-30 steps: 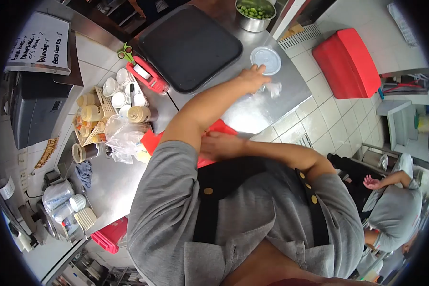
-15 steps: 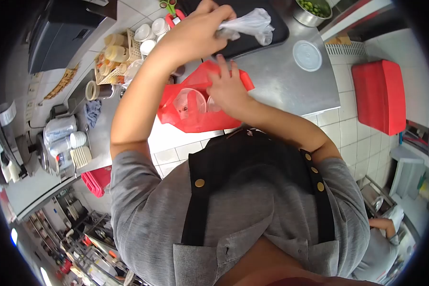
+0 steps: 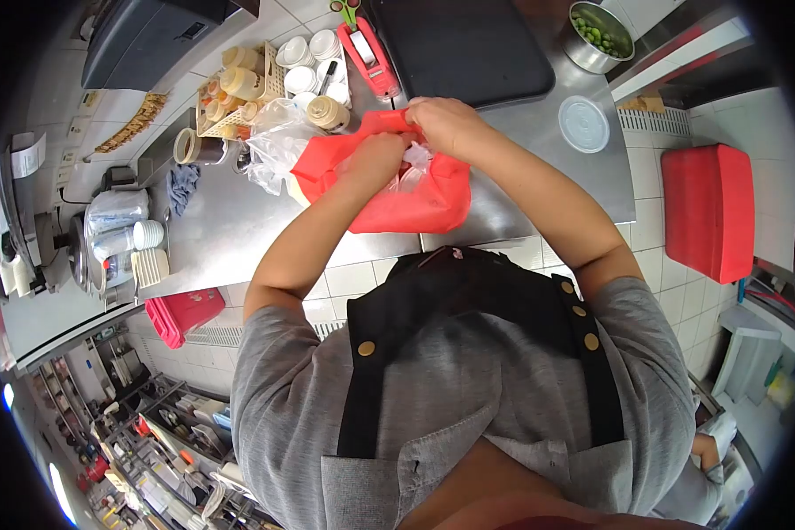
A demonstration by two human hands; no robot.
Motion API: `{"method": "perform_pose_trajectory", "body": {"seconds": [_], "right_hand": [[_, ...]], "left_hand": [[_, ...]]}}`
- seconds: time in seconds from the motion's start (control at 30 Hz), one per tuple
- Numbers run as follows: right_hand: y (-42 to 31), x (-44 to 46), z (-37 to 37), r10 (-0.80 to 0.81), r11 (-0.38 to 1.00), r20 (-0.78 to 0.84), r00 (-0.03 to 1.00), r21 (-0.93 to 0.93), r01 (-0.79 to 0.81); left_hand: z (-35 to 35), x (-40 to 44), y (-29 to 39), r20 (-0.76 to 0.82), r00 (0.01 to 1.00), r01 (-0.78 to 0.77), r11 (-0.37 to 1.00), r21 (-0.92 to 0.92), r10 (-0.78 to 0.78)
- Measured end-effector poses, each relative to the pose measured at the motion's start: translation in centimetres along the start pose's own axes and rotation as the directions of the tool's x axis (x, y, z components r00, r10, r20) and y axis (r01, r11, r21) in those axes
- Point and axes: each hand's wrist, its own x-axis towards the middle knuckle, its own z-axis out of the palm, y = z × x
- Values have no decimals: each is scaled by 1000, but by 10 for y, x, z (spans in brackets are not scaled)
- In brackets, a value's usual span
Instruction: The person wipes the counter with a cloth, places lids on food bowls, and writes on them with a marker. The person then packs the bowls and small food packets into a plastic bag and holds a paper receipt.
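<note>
A red bag [image 3: 406,208] with an open top stands on the metal counter in front of me. My left hand [image 3: 380,159] reaches down into its mouth, and the fingers are out of sight. A piece of clear plastic bag [image 3: 418,159] shows inside, beside that hand. My right hand [image 3: 446,124] closes on the red bag's far right rim. Left of the red bag lies a crumpled clear plastic bag [image 3: 278,146].
Behind are a red tape dispenser [image 3: 371,62], a black tray [image 3: 459,53] and stacked white lids [image 3: 300,66]. A basket of bottles [image 3: 238,84] stands at left. To the right are a round lid [image 3: 583,124] and a metal pot [image 3: 598,40] of green pieces.
My left hand has brought the knotted clear bag down from above the tray and into the red bag. My right hand has shifted to the red bag's far rim.
</note>
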Motion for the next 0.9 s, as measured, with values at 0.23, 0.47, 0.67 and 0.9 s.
{"method": "perform_pose_trajectory", "body": {"seconds": [0.23,0.47,0.67,0.9], "right_hand": [[-2,5,-14,108,993,-120,987,-37,-113],[-31,-61,-5,-266,955,-657,705,-279,100],[46,-269,128,-172,947,-314,934,208,244],[130,-390,219,525,840,-286,801,26,-541]], "left_hand": [[49,51,-4,104,979,190,968,-166,-175],[93,99,-28,-489,850,-135,978,156,195],[-99,0,35,203,979,41,948,-316,26],[-198,-35,165,-385,263,-374,-274,-886,885]]}}
